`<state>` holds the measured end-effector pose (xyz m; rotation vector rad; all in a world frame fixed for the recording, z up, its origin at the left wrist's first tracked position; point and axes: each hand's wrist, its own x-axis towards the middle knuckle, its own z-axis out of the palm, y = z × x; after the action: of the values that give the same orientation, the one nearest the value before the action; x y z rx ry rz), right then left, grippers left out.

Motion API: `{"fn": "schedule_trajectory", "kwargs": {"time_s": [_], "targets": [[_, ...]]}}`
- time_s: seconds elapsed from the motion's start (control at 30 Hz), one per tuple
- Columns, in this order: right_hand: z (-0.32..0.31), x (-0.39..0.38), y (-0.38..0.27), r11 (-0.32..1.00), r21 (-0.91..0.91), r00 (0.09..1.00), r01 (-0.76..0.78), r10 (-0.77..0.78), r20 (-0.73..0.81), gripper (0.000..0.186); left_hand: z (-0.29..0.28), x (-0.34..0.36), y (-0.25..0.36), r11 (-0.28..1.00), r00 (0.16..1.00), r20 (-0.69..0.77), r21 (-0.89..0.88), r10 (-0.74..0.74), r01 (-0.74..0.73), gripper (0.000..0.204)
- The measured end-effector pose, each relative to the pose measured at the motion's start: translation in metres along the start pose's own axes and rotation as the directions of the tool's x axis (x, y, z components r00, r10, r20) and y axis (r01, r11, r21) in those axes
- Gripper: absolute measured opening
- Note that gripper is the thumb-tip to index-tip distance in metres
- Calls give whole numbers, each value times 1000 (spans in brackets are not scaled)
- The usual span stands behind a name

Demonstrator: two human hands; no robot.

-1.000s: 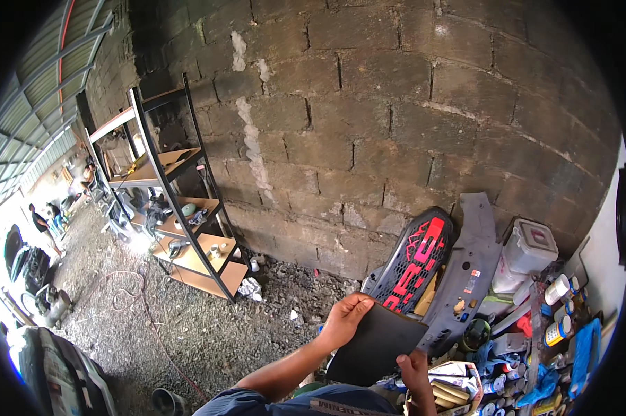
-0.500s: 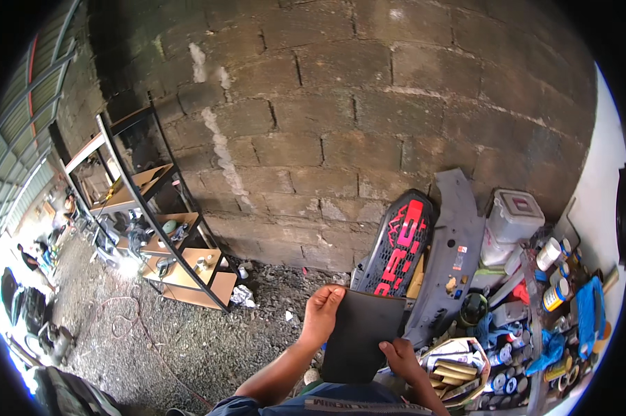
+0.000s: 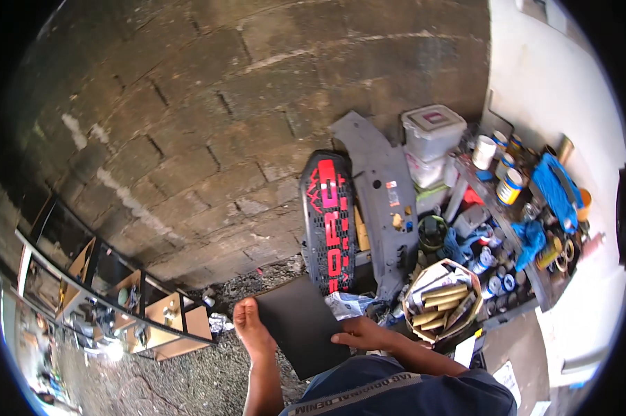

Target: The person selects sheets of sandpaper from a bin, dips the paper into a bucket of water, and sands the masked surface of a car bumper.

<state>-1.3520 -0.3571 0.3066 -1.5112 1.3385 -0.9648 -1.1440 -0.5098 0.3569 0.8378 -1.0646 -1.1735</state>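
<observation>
A flat, matte black sheet (image 3: 305, 326), roughly rectangular and perhaps sandpaper, is held tilted in front of my body. My left hand (image 3: 253, 328) pinches its upper left edge, thumb up. On the opposite side, my right hand (image 3: 360, 335) grips the right edge with the thumb on top of the sheet; its other fingers are mostly hidden. Just beyond the sheet, a black mesh grille (image 3: 330, 222) with big red lettering leans on the block wall. A long grey plastic panel (image 3: 382, 201) stands beside it.
An open box (image 3: 476, 315) of tan pads and papers sits right of my right hand. Paint cans (image 3: 509, 187), blue cloths (image 3: 559, 191) and clear tubs (image 3: 434, 132) crowd the right corner. A metal-framed shelf (image 3: 164, 326) stands left on gravel (image 3: 209, 381). The block wall (image 3: 209, 90) rises ahead.
My view has swung to the right, so the shelf, grille and cans sit further left. The black sheet has tilted, its top leaning left, still between both hands.
</observation>
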Motion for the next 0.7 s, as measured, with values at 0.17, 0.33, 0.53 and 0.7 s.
{"fn": "schedule_trajectory", "kwargs": {"time_s": [0.17,0.33,0.53,0.7], "targets": [[9,0,22,993,-5,991,117,-117,-69,52,6,-1,-1,992,996,39,-97,-80,84,17],[-2,-7,4,993,-82,996,84,-84,-2,52,4,1,4,999,999,-33,-41,-27,26,18],[7,-6,18,994,27,994,101,-100,-51,49,-1,1,5,991,998,36,-118,-52,56,18],[2,-12,15,983,79,986,165,-162,-46,46,11,-3,21,992,987,-124,-87,-99,89,18]]}}
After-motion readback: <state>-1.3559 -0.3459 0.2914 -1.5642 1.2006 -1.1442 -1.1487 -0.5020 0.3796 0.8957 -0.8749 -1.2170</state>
